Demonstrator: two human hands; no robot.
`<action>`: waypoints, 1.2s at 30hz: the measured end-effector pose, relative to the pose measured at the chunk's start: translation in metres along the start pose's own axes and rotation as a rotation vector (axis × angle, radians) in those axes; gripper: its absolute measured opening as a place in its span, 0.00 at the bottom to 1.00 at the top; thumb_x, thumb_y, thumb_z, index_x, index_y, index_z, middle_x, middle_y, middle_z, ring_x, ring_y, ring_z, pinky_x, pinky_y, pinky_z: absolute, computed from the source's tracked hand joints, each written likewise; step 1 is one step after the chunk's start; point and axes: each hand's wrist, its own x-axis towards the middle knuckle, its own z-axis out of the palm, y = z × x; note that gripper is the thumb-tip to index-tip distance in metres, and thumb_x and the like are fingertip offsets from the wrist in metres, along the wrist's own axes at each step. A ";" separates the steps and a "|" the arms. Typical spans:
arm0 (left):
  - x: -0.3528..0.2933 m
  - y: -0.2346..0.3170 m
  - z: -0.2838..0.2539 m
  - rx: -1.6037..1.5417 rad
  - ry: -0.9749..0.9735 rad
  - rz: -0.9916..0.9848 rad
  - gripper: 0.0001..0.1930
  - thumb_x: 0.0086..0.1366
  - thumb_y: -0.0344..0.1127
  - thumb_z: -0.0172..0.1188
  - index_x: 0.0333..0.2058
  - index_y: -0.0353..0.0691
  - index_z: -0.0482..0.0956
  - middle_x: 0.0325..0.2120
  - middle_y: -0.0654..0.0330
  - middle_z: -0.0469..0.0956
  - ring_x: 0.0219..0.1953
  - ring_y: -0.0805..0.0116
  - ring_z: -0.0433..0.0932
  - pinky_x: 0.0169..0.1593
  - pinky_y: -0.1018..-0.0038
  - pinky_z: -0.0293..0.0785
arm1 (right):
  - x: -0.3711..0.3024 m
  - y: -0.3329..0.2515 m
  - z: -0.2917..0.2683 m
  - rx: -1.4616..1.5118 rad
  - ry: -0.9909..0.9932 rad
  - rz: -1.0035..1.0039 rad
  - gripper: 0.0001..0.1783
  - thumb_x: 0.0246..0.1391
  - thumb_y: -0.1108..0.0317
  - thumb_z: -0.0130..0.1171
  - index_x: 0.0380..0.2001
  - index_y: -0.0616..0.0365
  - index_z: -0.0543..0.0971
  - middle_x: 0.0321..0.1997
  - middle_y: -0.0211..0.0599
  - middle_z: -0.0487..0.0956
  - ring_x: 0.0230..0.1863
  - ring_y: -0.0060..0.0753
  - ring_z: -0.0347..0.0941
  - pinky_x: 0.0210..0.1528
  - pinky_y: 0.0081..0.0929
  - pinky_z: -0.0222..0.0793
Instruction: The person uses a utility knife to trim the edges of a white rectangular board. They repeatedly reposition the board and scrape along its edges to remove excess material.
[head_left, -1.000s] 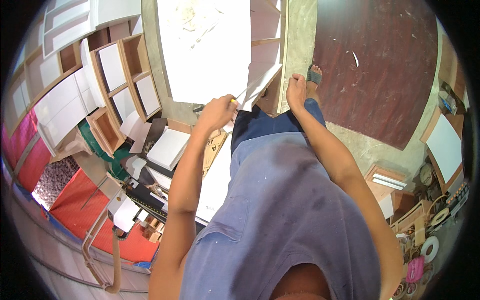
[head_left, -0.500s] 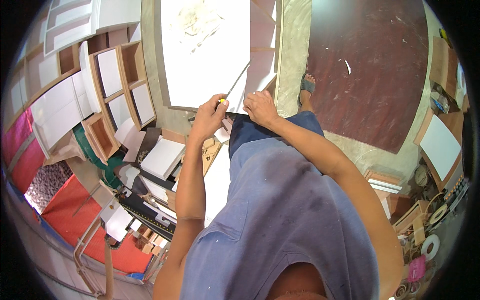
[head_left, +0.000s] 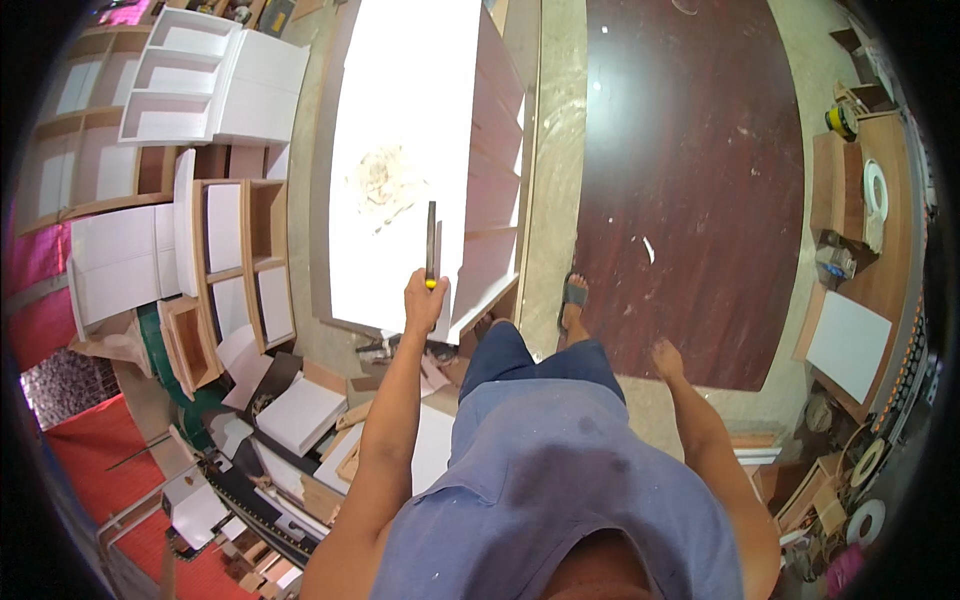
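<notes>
My left hand (head_left: 425, 302) is closed around the handle of what looks like a flat file (head_left: 432, 240), with a long dark blade and a yellow part at the grip. The blade points away from me above the white top of a long cabinet (head_left: 400, 120), near its right edge. Open compartments show along the cabinet's right side. My right hand (head_left: 667, 358) is out to the right, above the near edge of a dark red board (head_left: 690, 200). It looks smeared, and its fingers are not clear. Nothing can be made out in it.
Dusty debris (head_left: 385, 185) lies on the white top. White and wooden cabinet frames (head_left: 225, 225) stand at the left. Boards and offcuts (head_left: 300, 415) crowd the near left. My sandalled foot (head_left: 575, 295) is beside the red board. A bench (head_left: 880, 220) with tape rolls lines the right.
My right hand has left the cabinet's near edge and swung out right, over the red board. My left hand still grips the file, now turned to point straight ahead. The view has shifted.
</notes>
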 end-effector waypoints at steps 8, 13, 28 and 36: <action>0.001 -0.012 0.014 -0.169 0.032 -0.028 0.13 0.60 0.37 0.62 0.32 0.33 0.72 0.26 0.54 0.71 0.29 0.60 0.71 0.36 0.66 0.68 | -0.070 0.170 0.023 0.326 -0.038 0.669 0.10 0.53 0.62 0.58 0.33 0.58 0.76 0.29 0.39 0.79 0.30 0.39 0.76 0.35 0.46 0.71; 0.018 0.008 0.008 -0.435 -0.005 -0.219 0.10 0.65 0.37 0.62 0.36 0.37 0.76 0.25 0.66 0.75 0.28 0.78 0.73 0.33 0.77 0.71 | 0.048 0.041 -0.002 0.736 -0.024 0.255 0.06 0.57 0.67 0.57 0.29 0.58 0.73 0.23 0.30 0.73 0.22 0.24 0.68 0.23 0.27 0.64; 0.269 0.133 -0.004 -0.434 0.228 -0.405 0.16 0.60 0.40 0.68 0.27 0.37 0.70 0.16 0.65 0.69 0.15 0.77 0.67 0.18 0.76 0.64 | 0.496 -0.591 -0.297 0.926 -0.021 -0.401 0.19 0.58 0.60 0.60 0.44 0.64 0.75 0.37 0.35 0.77 0.30 0.25 0.72 0.33 0.22 0.70; 0.302 0.124 -0.034 -0.549 0.400 -0.643 0.10 0.64 0.32 0.60 0.37 0.36 0.67 0.21 0.62 0.70 0.17 0.78 0.67 0.17 0.79 0.62 | 0.585 -0.657 -0.309 0.872 0.106 -0.226 0.14 0.55 0.65 0.64 0.38 0.64 0.76 0.28 0.29 0.74 0.27 0.18 0.68 0.27 0.21 0.64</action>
